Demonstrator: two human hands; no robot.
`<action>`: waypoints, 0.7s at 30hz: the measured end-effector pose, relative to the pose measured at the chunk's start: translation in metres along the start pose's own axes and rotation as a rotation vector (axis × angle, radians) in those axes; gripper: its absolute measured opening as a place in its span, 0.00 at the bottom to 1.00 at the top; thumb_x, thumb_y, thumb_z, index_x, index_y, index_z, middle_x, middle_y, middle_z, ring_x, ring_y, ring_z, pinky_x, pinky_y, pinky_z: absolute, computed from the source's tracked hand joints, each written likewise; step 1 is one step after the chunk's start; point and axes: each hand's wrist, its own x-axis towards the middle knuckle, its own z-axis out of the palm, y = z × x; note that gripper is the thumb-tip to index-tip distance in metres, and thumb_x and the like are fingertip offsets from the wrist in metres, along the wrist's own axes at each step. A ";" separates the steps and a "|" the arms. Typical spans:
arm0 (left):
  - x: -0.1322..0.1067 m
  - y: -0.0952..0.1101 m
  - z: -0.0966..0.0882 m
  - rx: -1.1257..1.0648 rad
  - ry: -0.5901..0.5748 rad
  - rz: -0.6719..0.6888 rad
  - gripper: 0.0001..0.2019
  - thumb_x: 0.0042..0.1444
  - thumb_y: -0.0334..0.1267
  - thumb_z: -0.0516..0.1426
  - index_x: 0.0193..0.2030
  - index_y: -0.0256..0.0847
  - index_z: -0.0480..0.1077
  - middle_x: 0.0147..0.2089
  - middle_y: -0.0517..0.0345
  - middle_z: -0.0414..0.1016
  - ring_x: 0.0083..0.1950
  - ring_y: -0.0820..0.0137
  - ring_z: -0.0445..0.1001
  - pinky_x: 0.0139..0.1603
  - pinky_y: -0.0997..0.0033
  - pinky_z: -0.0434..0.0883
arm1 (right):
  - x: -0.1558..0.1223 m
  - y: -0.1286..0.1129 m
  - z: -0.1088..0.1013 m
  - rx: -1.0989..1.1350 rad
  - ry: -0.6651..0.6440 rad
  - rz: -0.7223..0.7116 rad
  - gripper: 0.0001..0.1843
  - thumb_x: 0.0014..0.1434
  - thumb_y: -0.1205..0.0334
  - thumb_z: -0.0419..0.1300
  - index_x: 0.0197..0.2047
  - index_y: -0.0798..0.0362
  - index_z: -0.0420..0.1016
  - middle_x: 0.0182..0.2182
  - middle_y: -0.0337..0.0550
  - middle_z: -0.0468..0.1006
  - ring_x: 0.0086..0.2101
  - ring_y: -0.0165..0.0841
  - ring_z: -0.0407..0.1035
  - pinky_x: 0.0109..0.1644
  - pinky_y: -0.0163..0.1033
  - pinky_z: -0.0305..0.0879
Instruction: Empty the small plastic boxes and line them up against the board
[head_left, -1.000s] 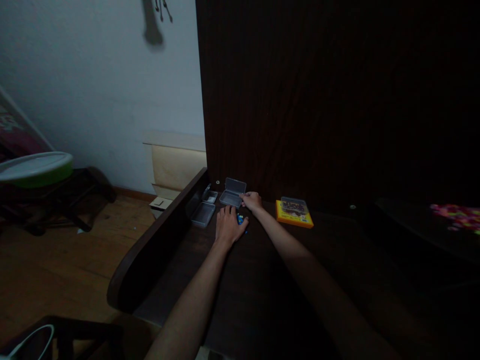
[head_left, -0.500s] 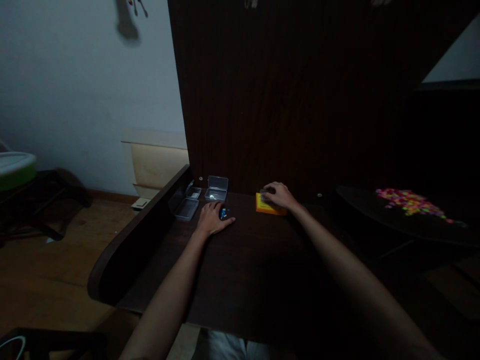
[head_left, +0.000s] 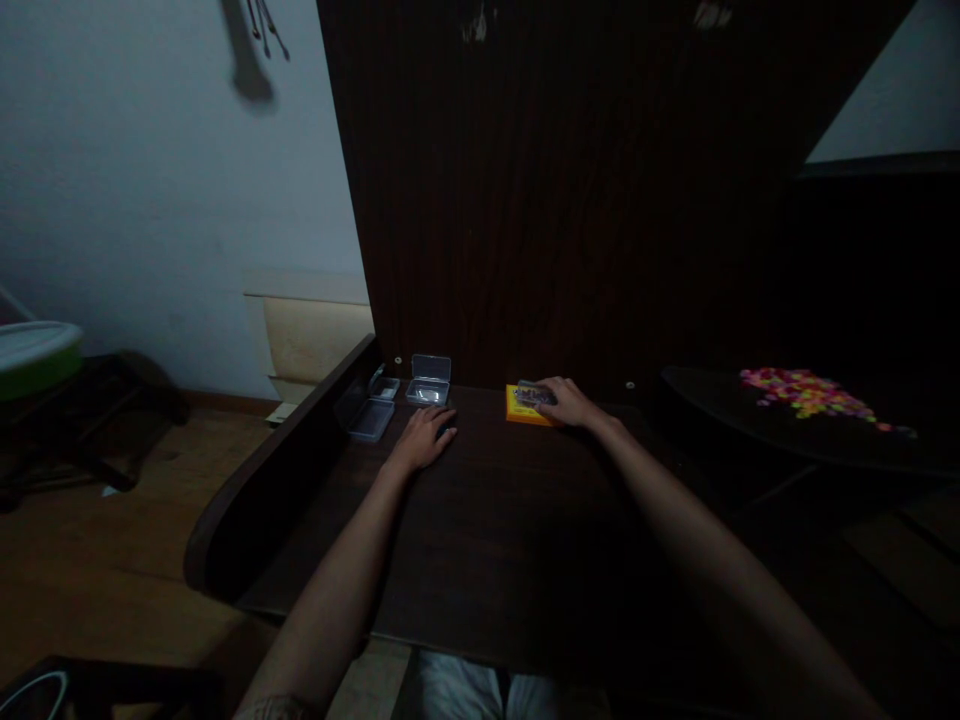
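Note:
My left hand (head_left: pixel 424 437) lies palm down on the dark tabletop, fingers stretched forward and the thumb a little apart. Small blue pieces beside it are mostly covered by the hand. Just beyond its fingertips stands a clear plastic case (head_left: pixel 428 393) with its lid raised. My right hand (head_left: pixel 568 402) is closed around the right end of a small transparent box (head_left: pixel 534 393), whose dark contents I cannot make out. That box is over a yellow box (head_left: pixel 515 413), partly hidden by the hand.
More clear plastic cases (head_left: pixel 371 421) stand left of my left hand, by the raised side board (head_left: pixel 281 445). A dark panel (head_left: pixel 487 220) rises behind the tabletop. At the right, a pile of pink, yellow and orange pieces (head_left: pixel 810 393) lies on a dark round surface.
My left hand's thumb has drawn in toward the fingers, and the blue pieces are now mostly hidden. My right hand has shifted slightly right on the transparent box, showing more of it. The view has moved slightly.

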 end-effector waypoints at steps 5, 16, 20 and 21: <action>0.001 0.002 -0.001 -0.017 0.044 0.007 0.15 0.65 0.43 0.50 0.50 0.40 0.72 0.58 0.46 0.72 0.61 0.58 0.68 0.65 0.53 0.62 | -0.004 -0.004 -0.003 0.063 0.035 -0.006 0.27 0.55 0.55 0.64 0.56 0.55 0.71 0.49 0.52 0.74 0.51 0.44 0.67 0.56 0.47 0.63; -0.001 0.005 -0.003 0.009 0.009 0.018 0.14 0.65 0.40 0.49 0.51 0.41 0.70 0.57 0.48 0.71 0.60 0.59 0.68 0.64 0.54 0.62 | -0.046 -0.055 -0.015 0.169 -0.022 -0.276 0.27 0.57 0.53 0.64 0.58 0.52 0.69 0.56 0.53 0.71 0.57 0.45 0.64 0.62 0.54 0.58; -0.002 0.009 -0.007 -0.005 0.007 -0.006 0.13 0.64 0.40 0.49 0.49 0.40 0.71 0.54 0.47 0.72 0.58 0.59 0.69 0.62 0.57 0.66 | -0.059 -0.065 -0.012 0.178 -0.064 -0.299 0.27 0.57 0.52 0.64 0.57 0.53 0.69 0.58 0.55 0.70 0.60 0.46 0.60 0.65 0.54 0.55; -0.003 0.010 -0.008 -0.001 0.013 -0.016 0.13 0.64 0.40 0.49 0.48 0.40 0.71 0.53 0.47 0.72 0.57 0.59 0.69 0.61 0.58 0.66 | -0.062 -0.067 -0.011 0.180 -0.076 -0.298 0.28 0.57 0.51 0.64 0.57 0.54 0.69 0.58 0.55 0.70 0.61 0.46 0.60 0.65 0.54 0.55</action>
